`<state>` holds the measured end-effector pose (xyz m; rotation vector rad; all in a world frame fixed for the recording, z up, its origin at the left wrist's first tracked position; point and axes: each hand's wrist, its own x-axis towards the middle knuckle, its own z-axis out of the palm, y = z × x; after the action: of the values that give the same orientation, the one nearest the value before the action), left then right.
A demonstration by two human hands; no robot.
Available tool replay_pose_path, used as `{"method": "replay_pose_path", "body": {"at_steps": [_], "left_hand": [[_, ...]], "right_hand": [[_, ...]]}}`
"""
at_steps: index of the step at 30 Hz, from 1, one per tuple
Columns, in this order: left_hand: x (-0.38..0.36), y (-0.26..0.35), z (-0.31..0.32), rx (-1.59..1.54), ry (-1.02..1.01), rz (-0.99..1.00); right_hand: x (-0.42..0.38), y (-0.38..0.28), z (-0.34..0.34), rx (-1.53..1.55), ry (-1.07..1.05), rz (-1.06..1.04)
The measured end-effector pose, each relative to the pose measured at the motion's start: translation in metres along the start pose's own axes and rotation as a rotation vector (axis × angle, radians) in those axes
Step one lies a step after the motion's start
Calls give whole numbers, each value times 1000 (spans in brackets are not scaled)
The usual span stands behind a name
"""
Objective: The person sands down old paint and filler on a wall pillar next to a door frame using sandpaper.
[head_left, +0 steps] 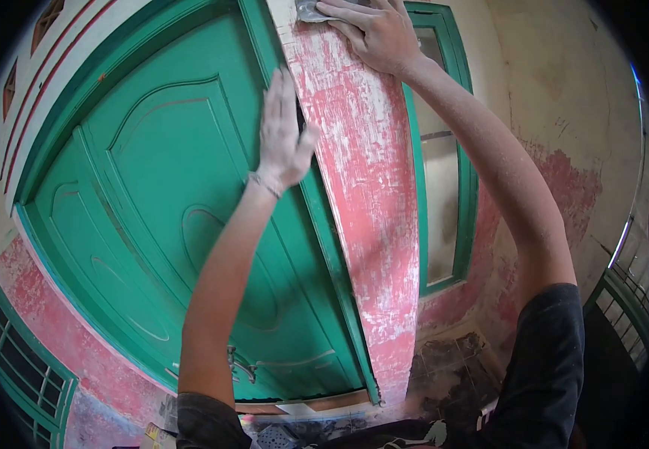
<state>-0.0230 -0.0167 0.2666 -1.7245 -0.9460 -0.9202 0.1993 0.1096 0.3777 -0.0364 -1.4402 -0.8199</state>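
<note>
My right hand [373, 34] is high on the narrow pink wall strip [366, 165], its fingers stretched over a crumpled grey sheet that looks like sandpaper [314, 10]. The hand presses this sheet against the wall; its upper part is cut off by the frame edge. Pale, scratched patches run through the pink paint below it. Lower and to the left, my left hand [282, 138] lies flat with straight fingers against the edge of the green door frame [324, 217], holding nothing. Whitish dust covers both hands.
A green panelled door [167, 172] with a metal handle [242, 367] fills the left side. Right of the strip is a green-framed window [442, 172]. Stained pink and cream wall [556, 179] stands farther right, above dark floor tiles [452, 374].
</note>
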Motion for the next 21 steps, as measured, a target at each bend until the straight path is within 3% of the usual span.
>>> {"method": "replay_pose_path", "body": {"at_steps": [4,9,14,16,18,20,21], "left_hand": [[-85,46,4,-16,-101,-45],[-213,117,1,-10,-414,-119],[-403,206,13,-209,-710,-215],[-505,243,28,-327,-707,-378],[-548,278,18,-516,-826,-653],[-579,301,2,-566,-846,-775],[-587,309,-3,-594,-854,-840]], "right_hand": [[0,-4,-2,6,-27,31],[-15,-24,-5,-20,-14,72],[-115,-90,-17,117,-67,92],[-185,-135,-41,202,-300,60],[-274,-173,-49,280,-400,-102],[-332,-201,-73,440,-612,-166],[-335,-196,-74,469,-563,-264]]}}
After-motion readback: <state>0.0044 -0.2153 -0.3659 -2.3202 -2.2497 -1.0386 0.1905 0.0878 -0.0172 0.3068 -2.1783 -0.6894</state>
